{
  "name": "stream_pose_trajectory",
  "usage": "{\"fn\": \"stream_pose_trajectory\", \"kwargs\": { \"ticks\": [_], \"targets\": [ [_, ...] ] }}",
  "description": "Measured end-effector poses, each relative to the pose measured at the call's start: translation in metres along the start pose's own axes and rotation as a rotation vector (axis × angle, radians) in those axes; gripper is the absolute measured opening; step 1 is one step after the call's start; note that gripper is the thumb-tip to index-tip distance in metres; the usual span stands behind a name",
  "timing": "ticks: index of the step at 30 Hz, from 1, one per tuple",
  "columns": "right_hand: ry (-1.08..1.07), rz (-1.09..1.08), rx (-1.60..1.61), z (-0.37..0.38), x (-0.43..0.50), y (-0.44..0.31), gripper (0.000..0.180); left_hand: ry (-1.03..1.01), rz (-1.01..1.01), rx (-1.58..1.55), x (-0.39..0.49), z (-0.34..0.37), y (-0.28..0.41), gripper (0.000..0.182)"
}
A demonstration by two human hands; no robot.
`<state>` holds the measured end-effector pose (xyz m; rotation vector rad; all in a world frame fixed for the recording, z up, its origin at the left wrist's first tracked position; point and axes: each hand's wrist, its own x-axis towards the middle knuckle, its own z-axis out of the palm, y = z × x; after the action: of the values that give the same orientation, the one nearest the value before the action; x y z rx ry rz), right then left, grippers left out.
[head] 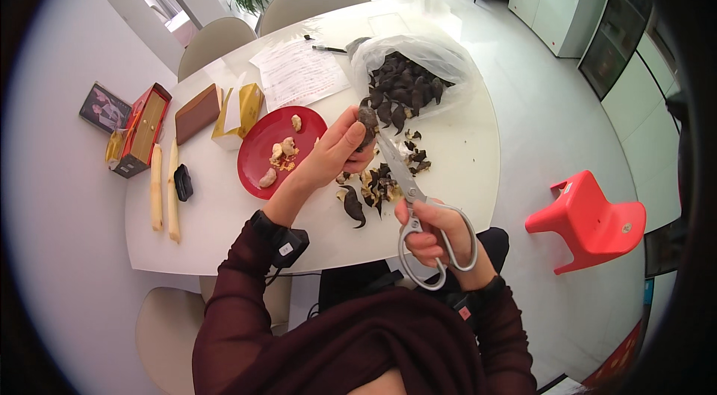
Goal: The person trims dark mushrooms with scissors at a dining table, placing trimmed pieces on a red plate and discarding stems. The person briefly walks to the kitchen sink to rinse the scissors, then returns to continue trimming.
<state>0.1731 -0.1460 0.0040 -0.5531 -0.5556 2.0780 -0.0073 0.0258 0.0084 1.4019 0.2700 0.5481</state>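
Observation:
My left hand (336,146) grips a dark horned water caltrop (367,125) between thumb and fingers, above the table. Metal kitchen scissors (413,193) are in my right hand (442,230), with my fingers through the handle loops. Their blades point up toward the caltrop; whether they touch it I cannot tell. Beneath the hands lie broken dark shells (381,185) and one curved dark piece (352,207). A clear plastic bag (459,67) full of dark caltrops (400,81) lies open beyond them. To the left, a red plate (252,157) bears several pale kernels (283,148) and crumbs.
Handwritten paper (299,73) and a pen (329,49) lie at the back of the white table (459,171). Leftward are a tissue box (241,112), a brown case (197,114), a red box (144,129), and two pale sticks (157,188). A red plastic stool (588,221) stands right.

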Motion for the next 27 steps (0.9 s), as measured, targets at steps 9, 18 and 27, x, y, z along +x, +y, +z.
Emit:
{"fn": "stream_pose_trajectory", "kwargs": {
  "ticks": [9,18,27],
  "targets": [
    [0.286,-0.139,-0.594,-0.004,0.014,-0.001,0.036,0.375,-0.137,-0.207,0.006,0.032,-0.021,0.030],
    [0.270,-0.114,-0.726,-0.003,0.005,-0.009,0.049,0.423,-0.115,-0.241,0.007,0.036,-0.021,0.026],
    [0.285,-0.119,-0.369,0.003,0.012,0.008,0.052,0.467,-0.147,-0.258,0.014,0.039,-0.033,0.029]
  ]
}}
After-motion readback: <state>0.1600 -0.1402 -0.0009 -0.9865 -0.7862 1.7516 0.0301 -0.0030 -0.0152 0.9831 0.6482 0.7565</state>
